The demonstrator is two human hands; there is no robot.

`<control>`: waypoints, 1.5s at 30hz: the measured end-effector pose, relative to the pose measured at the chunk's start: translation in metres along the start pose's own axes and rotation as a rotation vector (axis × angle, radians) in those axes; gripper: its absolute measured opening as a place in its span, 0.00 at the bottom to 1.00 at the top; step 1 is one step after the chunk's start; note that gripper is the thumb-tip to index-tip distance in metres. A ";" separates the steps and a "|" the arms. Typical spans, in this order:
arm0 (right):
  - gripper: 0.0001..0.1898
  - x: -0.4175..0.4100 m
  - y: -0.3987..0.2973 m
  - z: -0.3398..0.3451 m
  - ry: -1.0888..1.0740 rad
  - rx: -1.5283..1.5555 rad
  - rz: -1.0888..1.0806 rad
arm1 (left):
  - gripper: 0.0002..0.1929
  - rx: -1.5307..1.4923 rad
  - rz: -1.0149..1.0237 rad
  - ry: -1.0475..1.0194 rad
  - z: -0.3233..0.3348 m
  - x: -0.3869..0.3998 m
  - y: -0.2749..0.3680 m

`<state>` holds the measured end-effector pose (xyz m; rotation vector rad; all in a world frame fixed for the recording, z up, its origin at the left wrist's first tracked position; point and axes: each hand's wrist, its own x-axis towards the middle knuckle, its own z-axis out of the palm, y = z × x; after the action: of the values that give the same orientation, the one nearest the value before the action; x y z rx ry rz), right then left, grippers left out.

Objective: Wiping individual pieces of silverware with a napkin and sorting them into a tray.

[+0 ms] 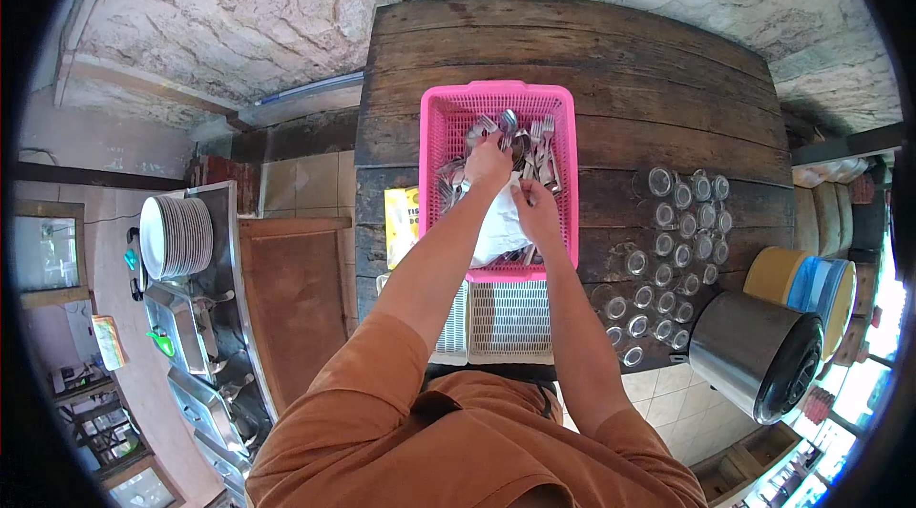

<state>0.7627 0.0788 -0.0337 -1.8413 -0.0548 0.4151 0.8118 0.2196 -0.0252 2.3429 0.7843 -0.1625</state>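
A pink plastic basket (570, 150) with perforated walls stands on the dark wooden table, holding many loose metal forks and spoons (542, 150). My left hand (489, 166) reaches into its middle, fingertips among the cutlery. A fork (488, 123) and a spoon (508, 123) show right at those fingertips; whether the fingers grip them is hidden. Beside it, my right hand (537, 211) pinches the edge of a white cloth or tissue (497, 232). This white sheet spreads over the cutlery in the near part of the basket, partly behind my left forearm.
Two pale slotted trays (509, 322) lie at the table's near edge. A yellow packet (401, 222) sits left of the basket. Several glass mugs (664, 243) stand at right, near a steel pot with black lid (751, 350). Stacked white plates (179, 236) are on the left counter.
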 end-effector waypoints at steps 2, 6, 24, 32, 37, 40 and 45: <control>0.15 0.000 0.000 -0.002 0.003 -0.038 0.006 | 0.18 0.022 0.001 -0.014 -0.002 0.007 0.007; 0.15 0.002 -0.012 0.003 -0.062 -0.015 -0.020 | 0.16 0.009 0.008 -0.001 -0.003 0.026 -0.012; 0.08 -0.083 -0.115 -0.008 -0.381 -0.062 -0.474 | 0.10 -0.972 0.339 0.099 -0.129 -0.091 -0.012; 0.08 -0.159 -0.109 -0.016 -0.494 0.213 -0.247 | 0.14 -1.235 -0.059 -0.032 -0.147 -0.146 -0.059; 0.09 -0.180 -0.096 -0.028 -0.371 0.158 -0.191 | 0.19 -1.569 -0.039 -0.313 -0.137 -0.160 -0.114; 0.10 -0.186 -0.083 -0.026 -0.162 0.120 -0.226 | 0.21 -1.386 0.023 -0.418 -0.128 -0.190 -0.121; 0.18 -0.213 -0.095 -0.018 0.126 -0.062 -0.211 | 0.18 -1.190 0.001 -0.464 -0.136 -0.255 -0.109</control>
<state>0.5852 0.0393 0.1134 -1.8962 -0.1755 0.1517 0.5303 0.2442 0.0993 1.1125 0.4333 -0.1640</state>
